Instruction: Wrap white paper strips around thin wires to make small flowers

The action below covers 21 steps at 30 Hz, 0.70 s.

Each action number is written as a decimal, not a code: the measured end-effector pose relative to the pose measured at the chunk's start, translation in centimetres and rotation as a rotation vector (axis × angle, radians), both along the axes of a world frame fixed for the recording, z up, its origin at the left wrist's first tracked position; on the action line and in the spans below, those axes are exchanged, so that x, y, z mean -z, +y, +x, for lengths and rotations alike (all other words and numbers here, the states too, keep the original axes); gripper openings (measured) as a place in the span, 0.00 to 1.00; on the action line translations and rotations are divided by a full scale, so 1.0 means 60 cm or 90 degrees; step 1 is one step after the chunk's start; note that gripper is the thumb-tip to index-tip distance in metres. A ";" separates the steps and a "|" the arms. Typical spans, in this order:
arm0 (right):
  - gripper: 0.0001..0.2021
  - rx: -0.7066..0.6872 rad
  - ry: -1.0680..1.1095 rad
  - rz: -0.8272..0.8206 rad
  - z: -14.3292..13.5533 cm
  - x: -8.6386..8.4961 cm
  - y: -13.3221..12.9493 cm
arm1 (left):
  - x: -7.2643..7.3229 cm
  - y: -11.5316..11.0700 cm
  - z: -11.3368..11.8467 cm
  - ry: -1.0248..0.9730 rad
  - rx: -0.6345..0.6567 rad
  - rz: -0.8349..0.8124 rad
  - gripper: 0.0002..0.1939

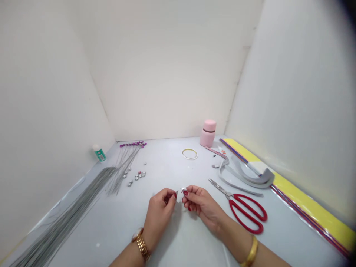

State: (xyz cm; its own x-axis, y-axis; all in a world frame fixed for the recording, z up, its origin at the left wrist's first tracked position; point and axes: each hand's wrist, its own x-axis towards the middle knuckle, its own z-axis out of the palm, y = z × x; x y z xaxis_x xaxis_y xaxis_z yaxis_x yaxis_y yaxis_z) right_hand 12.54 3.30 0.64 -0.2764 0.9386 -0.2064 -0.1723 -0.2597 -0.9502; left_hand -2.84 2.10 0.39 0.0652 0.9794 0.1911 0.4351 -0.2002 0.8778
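Close together above the front middle of the table, my left hand [162,207] and my right hand [201,204] pinch a small white piece [180,195] between them. It looks thin, like paper or film, but its exact kind is too small to make out. Both hands have fingers and thumb pressed together on its opposite edges. To the right of my right hand lie red-handled scissors [235,204], their blades slightly apart and pointing to the back left. Several small silvery pieces [139,175] are scattered on the table beyond my left hand.
A bundle of grey wires [75,211] and purple-tipped stems [133,144] lie at left, near a green glue stick [99,152]. A ring [190,154] and pink flask [208,133] are behind. Grey strips [241,178] and yellow sheets [300,200] lie at right.
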 end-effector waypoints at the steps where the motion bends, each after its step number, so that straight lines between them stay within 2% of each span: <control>1: 0.12 0.001 0.017 -0.009 0.000 -0.002 -0.002 | 0.000 0.000 0.004 -0.036 0.010 -0.035 0.08; 5: 0.09 0.049 0.057 -0.002 -0.004 -0.006 -0.007 | -0.005 -0.005 0.020 -0.164 0.060 -0.152 0.08; 7: 0.09 0.072 0.048 0.018 -0.007 -0.005 -0.009 | -0.008 -0.009 0.025 -0.284 0.078 -0.225 0.07; 10: 0.10 0.091 0.010 0.055 -0.011 0.000 -0.011 | -0.009 -0.014 0.028 -0.424 0.064 -0.289 0.05; 13: 0.09 0.094 -0.025 0.090 -0.012 0.005 -0.012 | -0.006 -0.015 0.027 -0.434 0.044 -0.294 0.04; 18: 0.07 0.093 -0.084 0.148 -0.012 0.009 -0.012 | -0.004 -0.015 0.028 -0.441 0.072 -0.303 0.09; 21: 0.06 0.095 -0.094 0.164 -0.011 0.009 -0.012 | -0.001 -0.013 0.028 -0.421 0.059 -0.283 0.07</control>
